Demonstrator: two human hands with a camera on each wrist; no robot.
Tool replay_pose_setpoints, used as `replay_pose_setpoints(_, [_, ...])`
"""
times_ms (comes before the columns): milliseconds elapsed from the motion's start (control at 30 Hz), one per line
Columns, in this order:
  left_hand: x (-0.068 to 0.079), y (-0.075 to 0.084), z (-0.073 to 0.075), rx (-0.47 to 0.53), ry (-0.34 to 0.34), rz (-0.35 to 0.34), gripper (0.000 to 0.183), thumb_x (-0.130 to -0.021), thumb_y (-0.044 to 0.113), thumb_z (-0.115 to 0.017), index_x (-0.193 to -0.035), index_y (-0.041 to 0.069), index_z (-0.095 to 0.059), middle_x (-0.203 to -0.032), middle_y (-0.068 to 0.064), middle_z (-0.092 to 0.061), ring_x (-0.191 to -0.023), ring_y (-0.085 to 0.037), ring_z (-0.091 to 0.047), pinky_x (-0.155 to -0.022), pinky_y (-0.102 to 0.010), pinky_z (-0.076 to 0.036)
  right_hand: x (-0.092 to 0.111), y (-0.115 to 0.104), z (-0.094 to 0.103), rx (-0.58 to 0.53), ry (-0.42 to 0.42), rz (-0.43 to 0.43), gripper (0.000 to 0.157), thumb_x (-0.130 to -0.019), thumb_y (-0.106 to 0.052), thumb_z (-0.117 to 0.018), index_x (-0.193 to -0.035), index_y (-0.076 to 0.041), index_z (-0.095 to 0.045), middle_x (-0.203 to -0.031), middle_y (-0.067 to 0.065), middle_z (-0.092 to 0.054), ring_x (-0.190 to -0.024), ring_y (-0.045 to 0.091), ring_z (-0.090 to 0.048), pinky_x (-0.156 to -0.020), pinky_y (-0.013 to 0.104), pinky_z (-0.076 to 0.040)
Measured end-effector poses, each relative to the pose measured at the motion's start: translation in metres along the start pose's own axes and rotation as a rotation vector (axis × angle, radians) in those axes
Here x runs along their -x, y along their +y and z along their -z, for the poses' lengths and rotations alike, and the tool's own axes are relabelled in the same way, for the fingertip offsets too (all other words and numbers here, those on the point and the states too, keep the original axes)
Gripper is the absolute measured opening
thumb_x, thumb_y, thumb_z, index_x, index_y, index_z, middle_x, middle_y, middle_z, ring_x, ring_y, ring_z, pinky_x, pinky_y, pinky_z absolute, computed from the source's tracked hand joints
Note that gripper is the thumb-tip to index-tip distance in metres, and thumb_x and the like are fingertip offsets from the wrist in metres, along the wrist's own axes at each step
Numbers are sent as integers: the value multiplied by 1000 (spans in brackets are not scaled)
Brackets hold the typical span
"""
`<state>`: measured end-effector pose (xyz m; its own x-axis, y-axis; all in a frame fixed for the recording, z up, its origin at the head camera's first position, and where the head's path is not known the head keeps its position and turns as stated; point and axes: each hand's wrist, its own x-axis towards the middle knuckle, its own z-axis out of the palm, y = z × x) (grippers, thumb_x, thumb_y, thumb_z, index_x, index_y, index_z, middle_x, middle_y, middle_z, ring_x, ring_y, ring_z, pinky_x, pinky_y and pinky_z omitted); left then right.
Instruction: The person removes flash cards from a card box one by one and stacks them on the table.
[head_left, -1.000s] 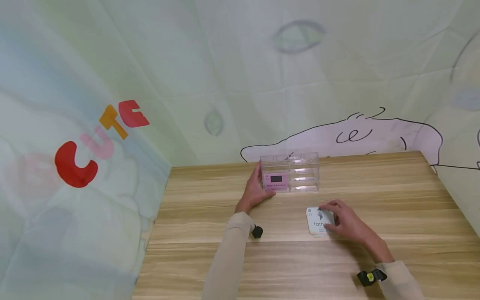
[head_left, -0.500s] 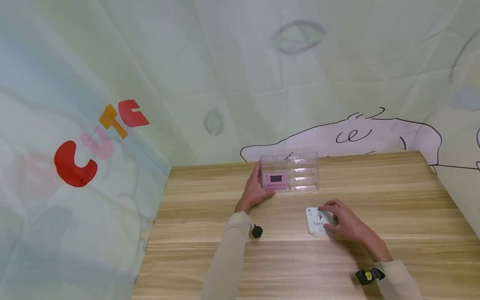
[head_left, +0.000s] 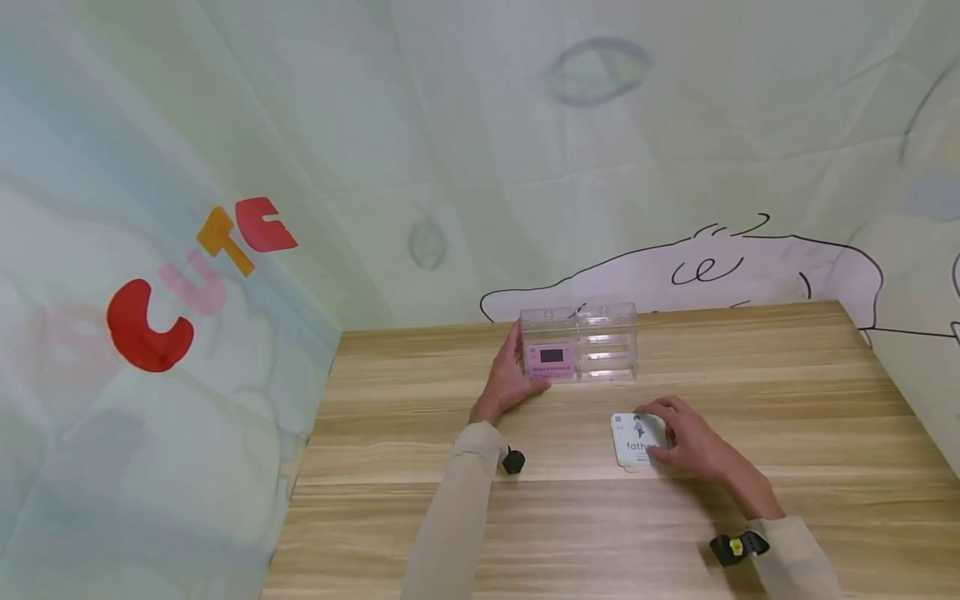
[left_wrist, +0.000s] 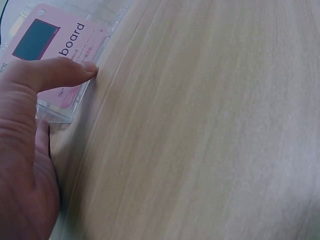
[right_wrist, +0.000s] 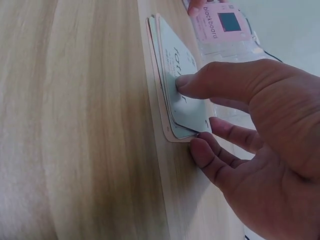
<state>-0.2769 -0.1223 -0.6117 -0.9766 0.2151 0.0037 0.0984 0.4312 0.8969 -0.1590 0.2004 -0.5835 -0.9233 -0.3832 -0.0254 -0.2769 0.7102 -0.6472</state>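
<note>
A clear plastic card rack (head_left: 607,342) with stacked compartments stands near the table's back edge. A pink card (head_left: 552,360) reading "blackboard" shows in its left half. My left hand (head_left: 507,385) holds the rack's left end, thumb over the lower front and fingers round the side. In the left wrist view the thumb (left_wrist: 60,72) crosses the card's front. Closer to me lies a small stack of cards (head_left: 633,440) with a pale "father" card (right_wrist: 180,70) on top. My right hand (head_left: 693,442) pinches the stack's right side, thumb on the top card, fingertips at the edge.
Wood-grain tabletop (head_left: 405,467) surrounds both hands. Behind it hangs a pale printed cloth (head_left: 465,150) with a line drawing. Another cloth on the left carries coloured letters (head_left: 153,329). Black devices (head_left: 513,462) are strapped at both wrists.
</note>
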Motion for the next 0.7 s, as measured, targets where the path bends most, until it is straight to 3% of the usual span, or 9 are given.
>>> replay_pose_setpoints(333, [0, -2, 0, -5, -4, 12, 128, -74, 8, -93, -168, 31, -8, -171, 3, -24, -153, -20, -30, -124, -32, -29, -3, 0, 9, 8, -3, 2, 68, -84, -9, -86, -145, -5, -57, -132, 21, -56, -96, 23, -55, -76, 36, -53])
replay_pose_setpoints(500, [0, -2, 0, 7, -2, 2, 127, -74, 8, -93, -168, 30, -9, -171, 1, -24, -153, -21, -30, -124, -34, -29, -13, -4, 19, 48, 12, 29, 68, -85, -15, -86, -145, -3, -55, -131, 22, -57, -92, 23, -54, -76, 40, -53])
replay_pose_setpoints(700, [1, -1, 0, 19, -5, -2, 126, -75, 7, -93, -168, 29, -10, -170, 1, -25, -153, -20, -31, -124, -32, -29, -28, -12, 23, 9, 29, 71, 68, -88, -16, -84, -147, -4, -54, -139, 22, -55, -102, 33, -62, -86, 50, -60])
